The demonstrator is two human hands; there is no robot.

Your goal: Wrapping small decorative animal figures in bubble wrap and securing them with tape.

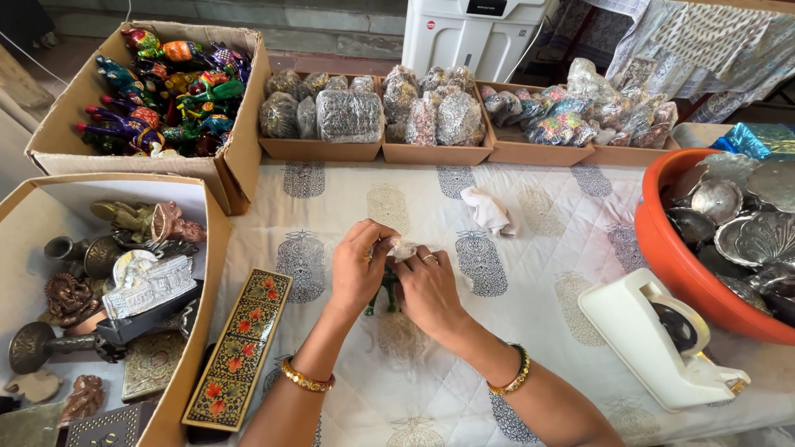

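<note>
We noted both hands at the middle of the quilted printed cloth (538,273). The left hand (358,269) was curled, fingers closed over the top of a small dark green figurine (383,291); the right hand (426,290) was bent round its other side, thumb and forefinger pinching a scrap of pale wrapping (403,248) at the figurine's top. Most of the figurine was hidden between the palms; we could not tell its exact shape.

Judgement: it looked like a painted, rigid piece, akin to the coloured animal figures in the cardboard box (240,141) at far left. We judged it light, hard, probably smooth and a little slippery, with thin legs likely to chip or snap. We would grip it by the body, not the limbs. The wrapping appeared soft and limp, best held by an edge.

A crumpled white rag (489,209) lay just beyond the hands, a long painted box (240,348) to the left, and a white tape dispenser (654,339) to the right beside an orange tub (667,248) of metal dishes.
</note>
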